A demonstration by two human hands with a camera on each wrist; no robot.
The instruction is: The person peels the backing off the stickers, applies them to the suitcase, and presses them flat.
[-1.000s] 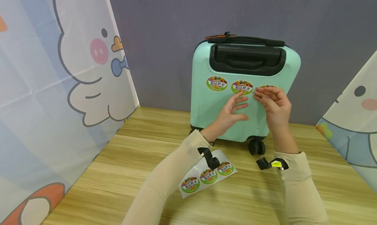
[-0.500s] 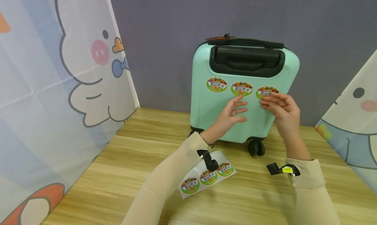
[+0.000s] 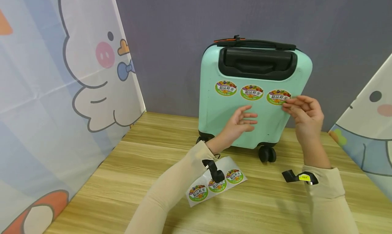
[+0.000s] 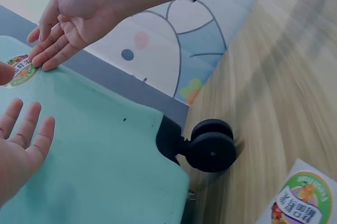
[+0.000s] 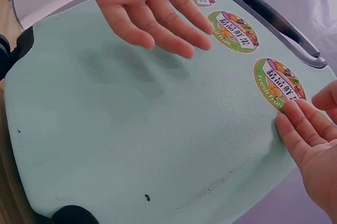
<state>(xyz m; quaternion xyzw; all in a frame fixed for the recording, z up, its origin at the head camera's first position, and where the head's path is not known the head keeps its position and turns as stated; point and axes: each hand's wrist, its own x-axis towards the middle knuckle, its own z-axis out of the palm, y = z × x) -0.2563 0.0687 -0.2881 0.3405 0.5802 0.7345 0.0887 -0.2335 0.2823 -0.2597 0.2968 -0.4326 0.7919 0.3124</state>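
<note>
A mint-green suitcase [image 3: 239,121] stands upright, with three oval fruit stickers in a row below its black handle recess. My right hand [image 3: 307,116] is at the right-hand sticker [image 3: 278,97], its fingertips touching that sticker's lower right edge; in the right wrist view the fingers [image 5: 300,124] lie nearly straight against it. My left hand [image 3: 237,126] hovers before the suitcase below the middle sticker [image 3: 251,92], fingers spread and holding nothing. The left sticker [image 3: 226,88] lies flat on the shell.
A sticker sheet [image 3: 226,164] with three fruit stickers lies on the wooden table [image 3: 128,179], partly behind my left forearm. Black wheels [image 3: 267,154] show under the suitcase. A grey panel [image 3: 165,57] stands behind, and printed cartoon cloths [image 3: 88,101] hang at both sides.
My right hand has slid rightward across the right-hand sticker, uncovering most of it. My left hand has dropped slightly, away from the middle sticker.
</note>
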